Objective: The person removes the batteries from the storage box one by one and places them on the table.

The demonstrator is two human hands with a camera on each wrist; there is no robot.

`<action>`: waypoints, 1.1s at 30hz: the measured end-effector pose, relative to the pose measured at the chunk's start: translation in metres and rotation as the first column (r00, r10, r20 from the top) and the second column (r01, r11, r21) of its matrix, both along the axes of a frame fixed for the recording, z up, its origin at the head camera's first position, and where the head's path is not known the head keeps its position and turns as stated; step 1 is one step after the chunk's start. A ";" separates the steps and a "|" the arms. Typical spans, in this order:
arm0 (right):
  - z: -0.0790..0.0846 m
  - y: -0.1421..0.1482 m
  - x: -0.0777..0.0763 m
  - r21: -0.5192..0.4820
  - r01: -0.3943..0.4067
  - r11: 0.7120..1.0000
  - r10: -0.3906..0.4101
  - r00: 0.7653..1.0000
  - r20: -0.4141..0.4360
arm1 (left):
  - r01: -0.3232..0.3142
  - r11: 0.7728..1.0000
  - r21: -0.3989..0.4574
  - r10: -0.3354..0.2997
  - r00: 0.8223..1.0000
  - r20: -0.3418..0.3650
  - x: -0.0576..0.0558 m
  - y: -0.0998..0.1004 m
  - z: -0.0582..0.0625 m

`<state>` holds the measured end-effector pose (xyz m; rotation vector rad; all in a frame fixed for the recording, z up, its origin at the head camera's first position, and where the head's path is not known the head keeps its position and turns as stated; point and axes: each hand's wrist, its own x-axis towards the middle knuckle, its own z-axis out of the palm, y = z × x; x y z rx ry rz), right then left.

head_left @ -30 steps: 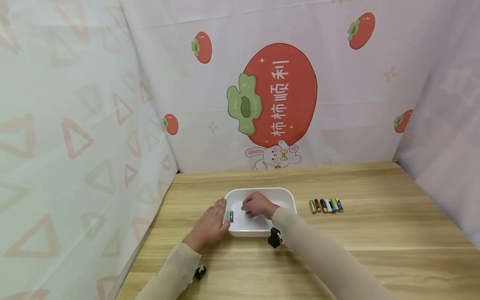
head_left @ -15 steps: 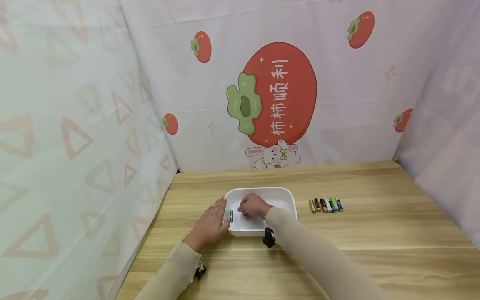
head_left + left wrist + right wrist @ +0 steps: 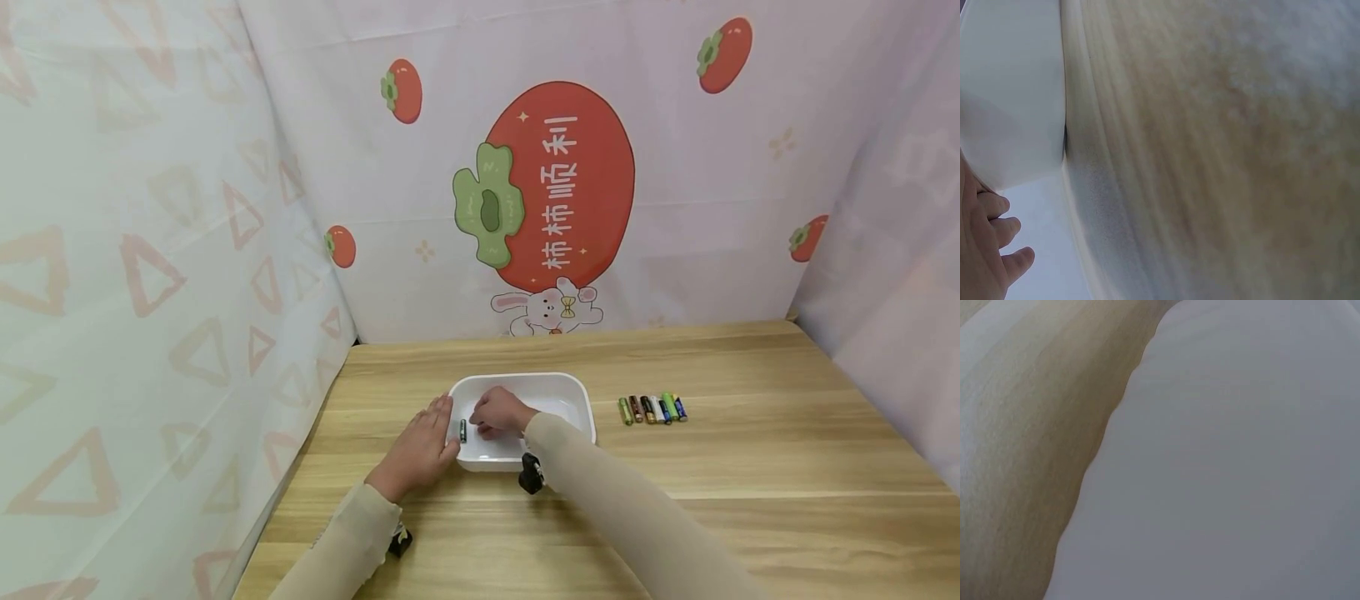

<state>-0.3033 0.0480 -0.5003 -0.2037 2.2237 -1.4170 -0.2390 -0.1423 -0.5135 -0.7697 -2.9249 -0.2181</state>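
Observation:
A white rectangular tray [image 3: 583, 446] sits on the wooden table, and a small dark green battery [image 3: 462, 431] lies in it close to the left wall. My left hand [image 3: 422, 446] rests against the tray's left side, fingers fairly straight along the rim; in the left wrist view, several fingertips [image 3: 1007, 231] show beside the white wall [image 3: 1013, 94]. Inside the tray, my right hand [image 3: 501, 412] is held low with fingers bent, the fingertips just right of the battery and nothing visible between them. The right wrist view shows the tray's white side [image 3: 1222, 462] but not the hand.
To the right of the tray, a row of several batteries [image 3: 651, 410] in mixed colours lies side by side on the wooden table [image 3: 750, 467]. Printed cloth [image 3: 405, 283] hangs behind the table and along both sides.
My right hand has moved a little left inside the tray, closer to the battery. My left hand and the battery have stayed in place.

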 end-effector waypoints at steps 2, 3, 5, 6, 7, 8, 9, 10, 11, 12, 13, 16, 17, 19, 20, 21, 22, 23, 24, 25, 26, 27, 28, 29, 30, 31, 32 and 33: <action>0.001 -0.002 0.000 -0.026 -0.005 1.000 0.005 1.000 0.011 | 0.003 1.000 -0.009 -0.004 1.000 -0.008 -0.001 0.000 0.000; 0.001 -0.003 0.000 -0.038 -0.008 0.999 0.008 1.000 0.015 | 0.006 1.000 -0.009 -0.006 1.000 -0.012 -0.001 0.000 0.000; 0.000 -0.006 0.000 -0.055 -0.009 0.998 0.010 1.000 0.020 | 0.006 1.000 -0.005 -0.006 1.000 -0.015 -0.001 0.000 0.001; -0.001 -0.007 0.000 -0.062 -0.010 0.998 0.012 1.000 0.021 | 0.006 1.000 -0.003 -0.006 1.000 -0.014 -0.001 0.000 0.001; -0.002 -0.008 0.000 -0.068 -0.013 0.998 0.014 1.000 0.019 | 0.006 1.000 -0.005 -0.006 1.000 -0.011 -0.002 0.000 0.001; -0.003 -0.010 0.000 -0.073 -0.017 0.997 0.019 1.000 0.020 | 0.008 1.000 -0.004 -0.008 1.000 -0.009 -0.001 0.001 0.001; -0.005 -0.011 0.001 -0.079 -0.019 0.997 0.021 1.000 0.023 | 0.012 1.000 -0.003 -0.012 1.000 -0.007 -0.001 0.001 0.000; -0.006 -0.011 0.001 -0.086 -0.020 0.996 0.023 0.999 0.027 | 0.017 1.000 -0.001 -0.017 1.000 -0.005 -0.001 0.001 -0.001; -0.008 -0.012 0.002 -0.091 -0.023 0.996 0.026 0.999 0.027 | 0.022 1.000 0.004 -0.022 1.000 -0.001 -0.001 0.001 -0.001; -0.010 -0.013 0.003 -0.097 -0.026 0.995 0.029 0.999 0.029 | 0.026 1.000 -0.004 -0.026 1.000 -0.002 0.000 0.001 -0.002; -0.011 -0.014 0.004 -0.101 -0.030 0.994 0.033 0.999 0.028 | 0.029 1.000 -0.004 -0.029 1.000 -0.003 0.000 0.001 -0.003; -0.011 -0.017 0.006 -0.122 -0.031 0.992 0.035 0.999 0.034 | 0.022 1.000 -0.006 -0.022 1.000 -0.005 0.002 0.001 -0.005; -0.011 -0.018 0.006 -0.128 -0.032 0.991 0.036 0.999 0.032 | 0.014 1.000 -0.014 -0.014 1.000 0.001 0.002 0.001 -0.005; -0.010 -0.020 0.006 -0.136 -0.029 0.990 0.034 0.999 0.032 | -0.005 1.000 -0.026 0.005 1.000 0.018 0.002 0.001 -0.005; -0.009 -0.021 0.005 -0.135 -0.027 0.991 0.031 0.999 0.031 | -0.013 0.999 -0.032 0.014 1.000 0.027 0.001 0.001 -0.005; -0.009 -0.022 0.005 -0.131 -0.026 0.991 0.030 0.999 0.029 | -0.018 0.999 -0.035 0.020 0.999 0.035 0.001 0.001 -0.005; -0.009 -0.022 0.004 -0.128 -0.025 0.991 0.029 0.999 0.026 | -0.022 0.999 -0.037 0.023 0.999 0.040 0.001 0.001 -0.004; -0.009 -0.023 0.003 -0.124 -0.022 0.992 0.026 0.999 0.025 | -0.025 0.999 -0.040 0.027 0.999 0.045 0.001 0.001 -0.003; -0.009 -0.023 0.002 -0.116 -0.020 0.993 0.024 0.999 0.025 | -0.029 0.999 -0.041 0.031 0.998 0.048 0.001 0.001 -0.003; -0.008 -0.024 0.002 -0.109 -0.018 0.994 0.021 0.999 0.025 | -0.032 0.999 -0.042 0.034 0.998 0.050 0.001 0.001 -0.003; -0.007 -0.024 0.002 -0.107 -0.014 0.994 0.017 1.000 0.026 | -0.034 0.999 -0.041 0.036 0.998 0.051 0.001 0.002 -0.002; -0.007 -0.024 0.002 -0.107 -0.009 0.994 0.013 0.999 0.029 | -0.033 0.999 -0.037 0.035 0.998 0.048 0.000 0.001 -0.002; -0.006 -0.024 0.002 -0.112 0.000 0.994 0.004 0.999 0.036 | -0.033 0.999 -0.033 0.035 0.998 0.047 0.000 0.001 -0.001; -0.004 -0.024 0.002 -0.117 0.009 0.993 -0.005 0.999 0.040 | -0.033 0.999 -0.028 0.034 0.998 0.047 0.000 0.002 -0.001; -0.004 -0.025 0.002 -0.124 0.017 0.992 -0.011 0.999 0.044 | -0.033 0.999 -0.025 0.034 0.998 0.046 0.000 0.001 -0.001; -0.004 -0.025 0.001 -0.134 0.025 0.991 -0.019 0.999 0.051 | -0.033 0.999 -0.023 0.034 0.998 0.047 0.000 0.001 -0.001; -0.004 -0.025 0.001 -0.144 0.032 0.989 -0.024 0.998 0.059 | -0.034 0.999 -0.021 0.035 0.998 0.047 0.000 0.001 -0.001; -0.004 -0.025 0.001 -0.152 0.036 0.988 -0.027 0.997 0.066 | -0.033 0.999 -0.020 0.034 0.998 0.045 0.000 0.001 -0.001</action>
